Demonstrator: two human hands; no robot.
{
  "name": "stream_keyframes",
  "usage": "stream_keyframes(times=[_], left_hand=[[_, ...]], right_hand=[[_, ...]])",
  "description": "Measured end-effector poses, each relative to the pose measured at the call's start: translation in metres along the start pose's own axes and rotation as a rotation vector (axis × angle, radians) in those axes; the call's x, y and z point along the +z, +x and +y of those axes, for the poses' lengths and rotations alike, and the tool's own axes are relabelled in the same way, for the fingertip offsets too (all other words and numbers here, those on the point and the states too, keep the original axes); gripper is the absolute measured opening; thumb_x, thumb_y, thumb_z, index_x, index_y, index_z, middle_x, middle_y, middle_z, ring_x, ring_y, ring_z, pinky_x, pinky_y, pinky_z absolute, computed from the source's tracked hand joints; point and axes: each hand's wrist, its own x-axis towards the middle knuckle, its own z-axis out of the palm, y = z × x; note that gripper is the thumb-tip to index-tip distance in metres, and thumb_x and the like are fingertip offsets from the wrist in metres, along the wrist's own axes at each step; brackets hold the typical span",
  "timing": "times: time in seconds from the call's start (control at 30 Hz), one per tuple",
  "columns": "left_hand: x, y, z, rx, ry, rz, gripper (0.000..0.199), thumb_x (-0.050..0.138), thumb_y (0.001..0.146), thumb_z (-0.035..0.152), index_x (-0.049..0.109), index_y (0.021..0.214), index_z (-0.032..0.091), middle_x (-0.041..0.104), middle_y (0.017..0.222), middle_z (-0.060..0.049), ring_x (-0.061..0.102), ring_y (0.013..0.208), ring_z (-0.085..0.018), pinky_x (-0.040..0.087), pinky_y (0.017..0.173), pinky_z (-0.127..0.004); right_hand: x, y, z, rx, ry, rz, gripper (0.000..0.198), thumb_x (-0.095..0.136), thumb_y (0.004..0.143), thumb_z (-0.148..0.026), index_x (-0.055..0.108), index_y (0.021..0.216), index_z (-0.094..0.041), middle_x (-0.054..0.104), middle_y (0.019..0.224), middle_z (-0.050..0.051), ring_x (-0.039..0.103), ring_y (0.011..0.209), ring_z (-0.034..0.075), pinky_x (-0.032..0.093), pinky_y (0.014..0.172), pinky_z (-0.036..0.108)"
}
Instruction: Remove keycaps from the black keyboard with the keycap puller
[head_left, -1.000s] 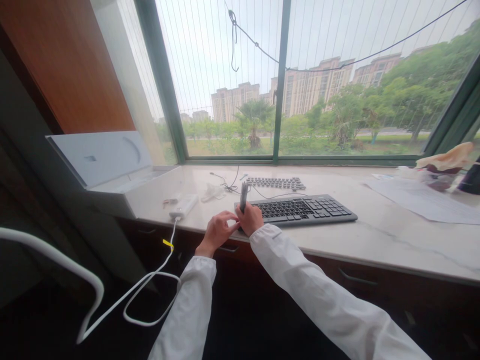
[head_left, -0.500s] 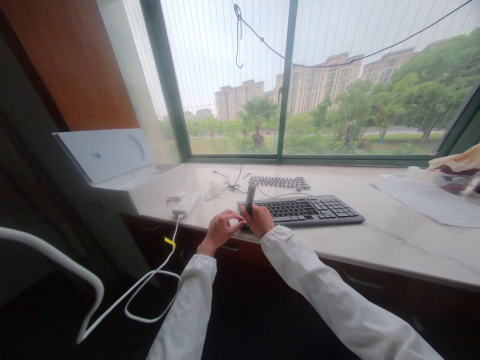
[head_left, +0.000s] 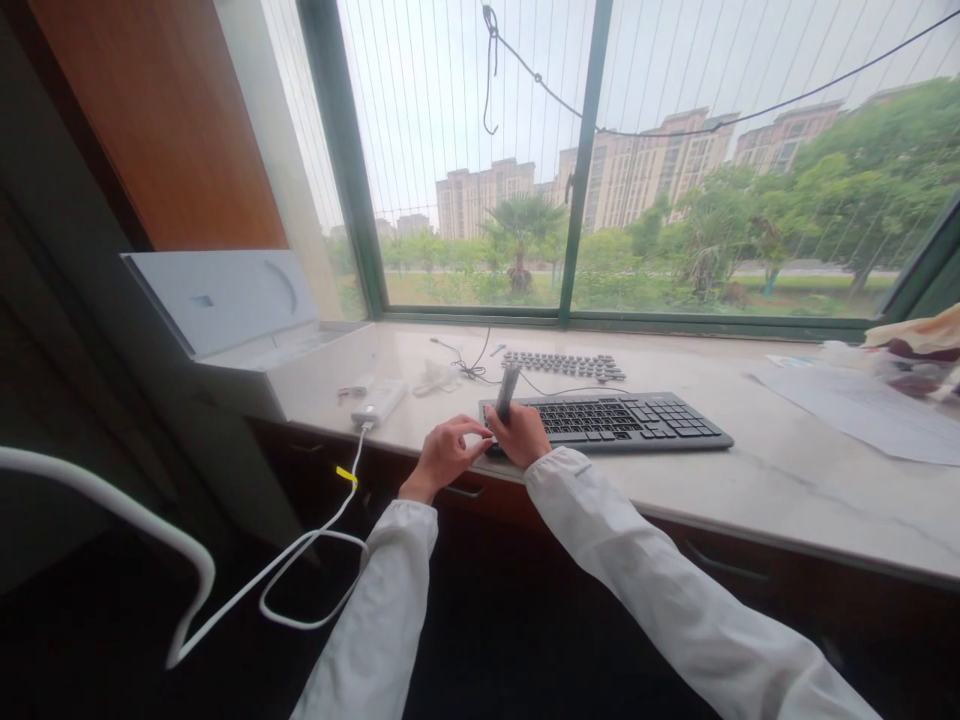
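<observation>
A black keyboard (head_left: 645, 425) lies on the table, many keycaps off its main section while the number pad at its right still has keys. My right hand (head_left: 523, 437) is closed round a dark grey stick-like tool (head_left: 508, 388), held nearly upright over the keyboard's left end; its lower end is hidden by the hand. My left hand (head_left: 446, 455) is beside it at the keyboard's front left corner, thumb and forefinger pinched together. Whatever lies between those fingertips is too small to make out. Behind the keyboard, loose keycaps (head_left: 566, 365) are laid out in rows.
At the left stands an open white box (head_left: 322, 365). A white power adapter (head_left: 377, 402) with a white cable (head_left: 307, 545) hanging off the table edge is near it. A black cord (head_left: 472, 370) lies behind. Papers (head_left: 847, 405) are at the right, below the window.
The tool in my right hand tilts slightly differently. Both hands stay at the keyboard's left end, and the whole view has shifted a little.
</observation>
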Motion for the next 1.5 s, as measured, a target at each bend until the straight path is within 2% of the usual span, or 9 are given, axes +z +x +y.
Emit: stream_keyframes(times=[0.23, 0.37, 0.6, 0.83, 0.97, 1.23, 1.43, 1.5], left_hand=[[-0.002, 0.003, -0.001, 0.043, 0.027, -0.053, 0.017, 0.064, 0.084, 0.033, 0.073, 0.093, 0.022, 0.068, 0.106, -0.002, 0.051, 0.057, -0.006, 0.044, 0.058, -0.021], [-0.008, 0.009, 0.001, 0.145, -0.012, -0.099, 0.015, 0.062, 0.087, 0.028, 0.073, 0.093, 0.022, 0.07, 0.095, -0.003, 0.057, 0.067, -0.01, 0.047, 0.063, -0.022], [-0.012, 0.015, 0.003, 0.218, 0.061, -0.146, 0.014, 0.061, 0.087, 0.025, 0.073, 0.085, 0.02, 0.072, 0.086, -0.003, 0.062, 0.068, -0.013, 0.048, 0.069, -0.025], [-0.01, 0.013, 0.006, 0.251, 0.128, -0.137, 0.016, 0.055, 0.091, 0.024, 0.07, 0.087, 0.019, 0.071, 0.089, -0.006, 0.065, 0.079, -0.017, 0.048, 0.073, -0.026], [-0.008, 0.01, 0.005, 0.247, 0.174, -0.136, 0.017, 0.053, 0.092, 0.024, 0.068, 0.087, 0.019, 0.071, 0.094, -0.007, 0.067, 0.084, -0.019, 0.048, 0.075, -0.027], [-0.002, 0.003, 0.003, 0.206, 0.202, -0.11, 0.014, 0.055, 0.09, 0.023, 0.068, 0.091, 0.019, 0.071, 0.093, -0.008, 0.066, 0.082, -0.02, 0.049, 0.075, -0.028], [0.005, -0.003, 0.005, 0.167, 0.174, -0.051, 0.015, 0.055, 0.089, 0.02, 0.07, 0.092, 0.019, 0.072, 0.094, -0.008, 0.067, 0.087, -0.021, 0.05, 0.079, -0.03], [0.008, -0.005, 0.006, 0.151, 0.151, -0.022, 0.016, 0.055, 0.09, 0.021, 0.071, 0.094, 0.019, 0.073, 0.095, -0.007, 0.068, 0.088, -0.02, 0.05, 0.081, -0.03]], right_hand=[[0.014, 0.003, -0.004, -0.068, -0.161, -0.023, 0.036, 0.036, 0.097, -0.039, 0.066, 0.095, -0.02, 0.072, 0.075, 0.005, 0.065, 0.067, 0.019, 0.03, 0.06, 0.027], [0.016, 0.003, -0.003, -0.078, -0.157, -0.025, 0.032, 0.038, 0.097, -0.039, 0.064, 0.101, -0.021, 0.072, 0.076, 0.005, 0.067, 0.069, 0.019, 0.032, 0.061, 0.026], [0.014, 0.002, -0.006, -0.054, -0.159, 0.0, 0.03, 0.038, 0.097, -0.037, 0.062, 0.099, -0.019, 0.072, 0.075, 0.005, 0.067, 0.069, 0.019, 0.034, 0.063, 0.027], [0.015, 0.001, -0.007, -0.04, -0.175, 0.023, 0.033, 0.036, 0.097, -0.037, 0.062, 0.1, -0.018, 0.072, 0.073, 0.005, 0.068, 0.069, 0.019, 0.035, 0.062, 0.027], [0.016, 0.0, -0.005, -0.055, -0.182, 0.035, 0.033, 0.035, 0.097, -0.037, 0.062, 0.099, -0.018, 0.072, 0.072, 0.005, 0.068, 0.067, 0.019, 0.034, 0.061, 0.027], [0.014, -0.003, -0.007, -0.124, -0.204, 0.025, 0.027, 0.043, 0.093, -0.036, 0.062, 0.096, -0.017, 0.071, 0.073, 0.005, 0.066, 0.067, 0.018, 0.033, 0.061, 0.025], [0.016, -0.006, -0.007, -0.123, -0.161, 0.154, 0.034, 0.039, 0.095, -0.035, 0.065, 0.09, -0.014, 0.07, 0.07, 0.008, 0.065, 0.067, 0.017, 0.035, 0.064, 0.024], [0.015, -0.004, -0.006, -0.042, -0.14, 0.188, 0.038, 0.038, 0.095, -0.037, 0.067, 0.087, -0.015, 0.07, 0.07, 0.008, 0.065, 0.068, 0.018, 0.036, 0.064, 0.024]])
